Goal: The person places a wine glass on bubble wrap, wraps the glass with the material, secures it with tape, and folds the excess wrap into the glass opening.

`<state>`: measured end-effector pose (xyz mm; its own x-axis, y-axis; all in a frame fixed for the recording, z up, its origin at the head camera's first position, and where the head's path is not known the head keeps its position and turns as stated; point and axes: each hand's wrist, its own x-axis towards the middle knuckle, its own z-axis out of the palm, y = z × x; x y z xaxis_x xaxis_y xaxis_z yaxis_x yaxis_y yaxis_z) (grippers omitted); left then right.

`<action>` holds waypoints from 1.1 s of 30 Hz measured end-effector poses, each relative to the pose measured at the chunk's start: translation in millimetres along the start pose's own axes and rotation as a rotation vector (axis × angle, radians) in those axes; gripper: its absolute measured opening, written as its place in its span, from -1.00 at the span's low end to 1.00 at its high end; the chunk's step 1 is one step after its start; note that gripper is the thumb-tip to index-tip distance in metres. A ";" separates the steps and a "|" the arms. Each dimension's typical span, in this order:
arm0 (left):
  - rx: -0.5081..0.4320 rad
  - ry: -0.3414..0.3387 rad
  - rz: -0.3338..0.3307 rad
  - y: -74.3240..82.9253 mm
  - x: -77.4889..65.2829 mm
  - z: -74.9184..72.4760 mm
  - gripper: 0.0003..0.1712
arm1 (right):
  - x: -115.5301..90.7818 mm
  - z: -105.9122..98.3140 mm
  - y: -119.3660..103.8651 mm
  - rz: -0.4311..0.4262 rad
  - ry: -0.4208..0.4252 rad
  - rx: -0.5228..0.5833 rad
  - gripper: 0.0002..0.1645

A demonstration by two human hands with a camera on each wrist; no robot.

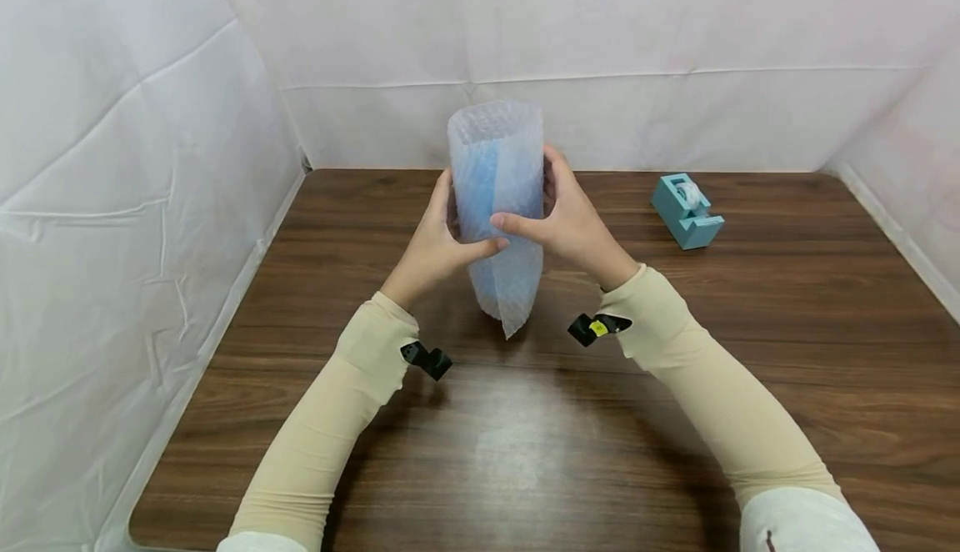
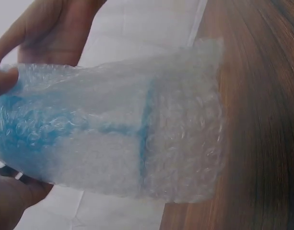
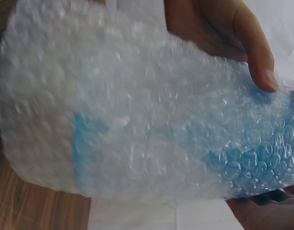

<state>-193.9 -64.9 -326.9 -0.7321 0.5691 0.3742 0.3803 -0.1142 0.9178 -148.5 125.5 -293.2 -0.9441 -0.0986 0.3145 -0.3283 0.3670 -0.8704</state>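
Observation:
A roll of clear bubble wrap (image 1: 498,193) stands over the table in the head view, its lower end narrowing to a loose pointed corner. Through the layers shows a blue goblet (image 2: 144,127), with a bowl, a thin stem and a flat foot, blurred by the bubbles. My left hand (image 1: 438,248) grips the wrapped goblet from the left, my right hand (image 1: 573,218) from the right. Both thumbs lie across the near side, tips close together, and the other fingers pass round behind, partly hidden. Past the goblet's foot, the wrap (image 3: 36,105) extends as a hollow end.
A light blue tape dispenser (image 1: 686,212) with a roll of tape stands at the back right of the dark wooden table (image 1: 750,352). White cloth walls (image 1: 600,110) enclose the back and both sides. Small black cameras are strapped to both wrists.

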 end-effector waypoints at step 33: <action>0.038 -0.092 0.102 -30.2 -7.5 11.7 0.21 | -44.0 9.8 33.7 -0.495 0.139 -0.226 0.25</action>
<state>-193.3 -56.2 -358.9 -0.6341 0.6287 0.4501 0.4728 -0.1453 0.8691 -118.2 133.1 -340.1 -0.6610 -0.1920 0.7254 -0.7025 0.4982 -0.5083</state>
